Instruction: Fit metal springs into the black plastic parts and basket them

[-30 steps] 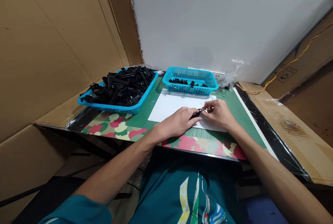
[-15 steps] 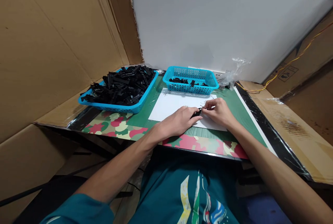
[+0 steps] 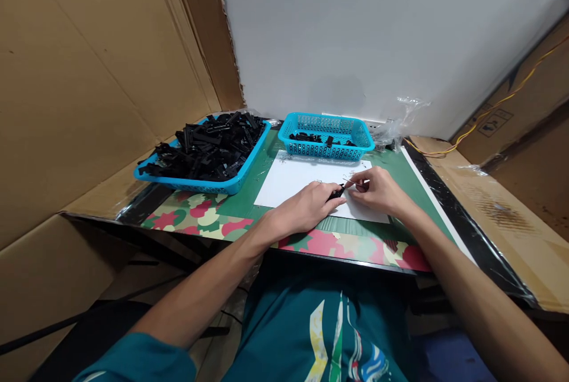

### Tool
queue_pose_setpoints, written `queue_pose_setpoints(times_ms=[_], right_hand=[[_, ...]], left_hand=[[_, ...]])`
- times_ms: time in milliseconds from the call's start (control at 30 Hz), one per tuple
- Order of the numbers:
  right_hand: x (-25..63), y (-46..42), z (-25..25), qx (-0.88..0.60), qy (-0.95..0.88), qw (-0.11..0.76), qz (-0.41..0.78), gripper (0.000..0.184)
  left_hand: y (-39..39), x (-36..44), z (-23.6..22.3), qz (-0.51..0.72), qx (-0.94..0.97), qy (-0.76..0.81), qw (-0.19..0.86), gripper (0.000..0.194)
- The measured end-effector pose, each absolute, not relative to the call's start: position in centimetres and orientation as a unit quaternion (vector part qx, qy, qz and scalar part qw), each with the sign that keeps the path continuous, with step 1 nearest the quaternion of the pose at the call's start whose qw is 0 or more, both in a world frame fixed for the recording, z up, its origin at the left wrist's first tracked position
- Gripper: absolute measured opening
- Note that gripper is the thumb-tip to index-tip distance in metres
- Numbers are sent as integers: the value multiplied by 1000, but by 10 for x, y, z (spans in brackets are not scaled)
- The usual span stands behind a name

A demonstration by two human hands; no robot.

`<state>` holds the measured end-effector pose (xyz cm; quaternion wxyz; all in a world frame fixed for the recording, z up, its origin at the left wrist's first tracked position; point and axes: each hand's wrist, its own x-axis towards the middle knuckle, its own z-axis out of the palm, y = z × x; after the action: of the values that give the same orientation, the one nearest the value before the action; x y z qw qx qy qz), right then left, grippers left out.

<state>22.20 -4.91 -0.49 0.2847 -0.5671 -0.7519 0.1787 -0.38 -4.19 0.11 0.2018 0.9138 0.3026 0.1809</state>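
Note:
My left hand [image 3: 313,204] rests on the white paper, thumb and fingers closed around a small black plastic part [image 3: 338,192]. The part's far end pokes out toward my right hand [image 3: 377,192]. Between the fingertips of that hand is a thin, pointed tool [image 3: 349,180], its tip close above the end of the black part. Whether the tip touches the part I cannot tell. Most of the tool is hidden by my fingers. Tiny dark pieces [image 3: 354,172] lie on the paper [image 3: 284,177] just behind the hands.
At the left a blue basket [image 3: 231,185] is heaped with black plastic parts [image 3: 213,145]. Behind the paper stands a smaller blue basket [image 3: 326,151] with fewer black parts. Clear plastic wrap [image 3: 406,115] lies at the back right. Cardboard walls [image 3: 102,74] flank the green table mat [image 3: 404,175].
My right fingers have opened a little and shifted slightly right, so more of the thin tool shows. My left hand stays on the black part.

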Motion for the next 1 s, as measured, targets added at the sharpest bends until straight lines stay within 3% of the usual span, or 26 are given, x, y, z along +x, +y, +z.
queue_pose_setpoints(times_ms=[200, 333, 433, 533, 633, 767, 1000], right_hand=[[224, -52, 1, -533, -757, 358, 126, 31], [226, -51, -1, -503, -736, 448, 75, 23], [226, -52, -2, -517, -674, 510, 134, 16], [221, -53, -4, -519, -594, 558, 256, 24], [213, -51, -6, -515, -564, 564, 314, 35], [208, -45, -12, -535, -581, 537, 296, 45], [207, -45, -14, -543, -614, 512, 258, 42]], left_hand=[[-42, -4, 0, 185, 914, 302, 196, 39], [-42, -4, -2, 184, 914, 308, 189, 41], [-42, -4, -3, 185, 918, 301, 181, 42], [-41, -4, -3, 187, 921, 295, 175, 41], [-41, -4, -2, 182, 923, 293, 170, 39], [-41, -3, 0, 173, 925, 291, 170, 38], [-39, -2, -5, 168, 932, 277, 161, 36]])
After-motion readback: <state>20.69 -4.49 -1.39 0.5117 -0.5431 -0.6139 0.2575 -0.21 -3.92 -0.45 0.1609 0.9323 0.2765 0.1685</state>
